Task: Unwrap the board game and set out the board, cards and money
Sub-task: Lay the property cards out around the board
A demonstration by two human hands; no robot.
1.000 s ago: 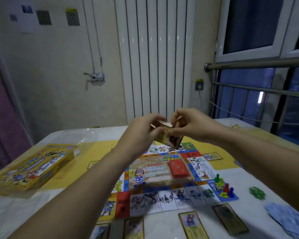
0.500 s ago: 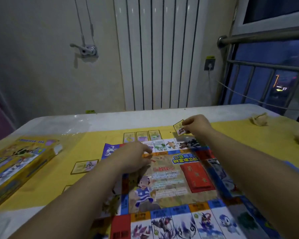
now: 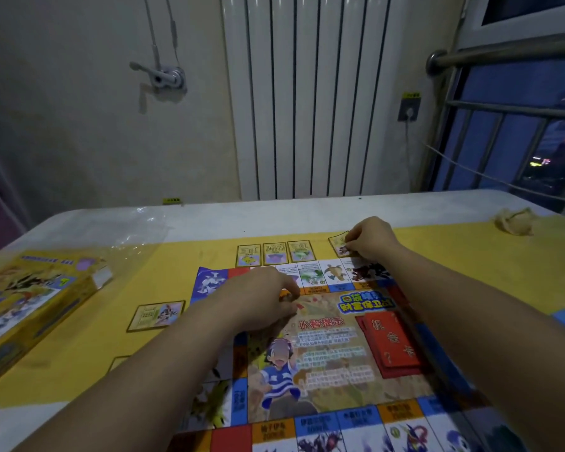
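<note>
The right hand (image 3: 369, 238) pinched a card (image 3: 339, 244) at the far edge of the board (image 3: 333, 357), likely to line it up with the three cards (image 3: 275, 253) there. The left hand (image 3: 261, 298) lay curled on the board; I could not tell if it held anything.

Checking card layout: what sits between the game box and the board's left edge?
Head view: one card lies flat on the yellow cloth between game box and board; a second card shows only a corner nearer, by the left forearm.
</note>
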